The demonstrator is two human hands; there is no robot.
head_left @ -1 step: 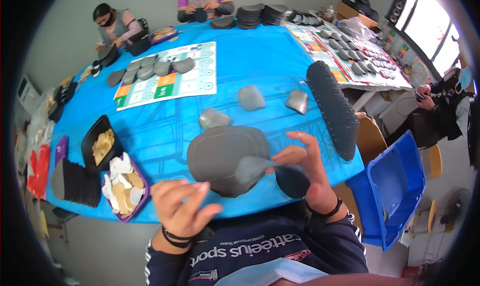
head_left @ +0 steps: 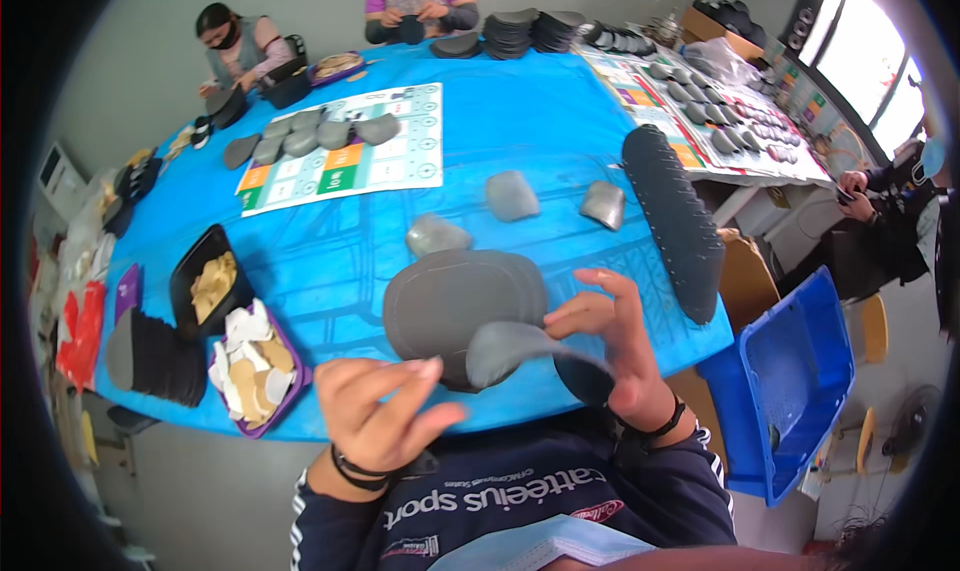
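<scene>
At the table's near edge my right hand (head_left: 622, 346) grips a thin, curved grey piece (head_left: 508, 351) by its right side, index finger raised. Part of the piece is blurred. A dark rounded flap (head_left: 583, 379) shows under the hand; I cannot tell whether it belongs to the same piece. To the left, my left hand (head_left: 380, 411) is empty, thumb and fingers apart, pointing toward the held piece. Just beyond lies a dark grey oval pad (head_left: 463, 296) with a line along its rim, partly covered by the held piece. Three shiny grey shaped pieces, including one (head_left: 438, 235), lie farther back.
Left are a black tub (head_left: 211, 283), a purple tray of scraps (head_left: 296, 386) and a row of black pads (head_left: 160, 361). A long dark pinned cushion (head_left: 672, 226) lies right, above a blue crate (head_left: 790, 381). Two people work across the table; another sits right.
The grey piece has turned in my right hand and shows more of its curved face. My left hand has shifted slightly right, closer to it. The whole view has moved a little.
</scene>
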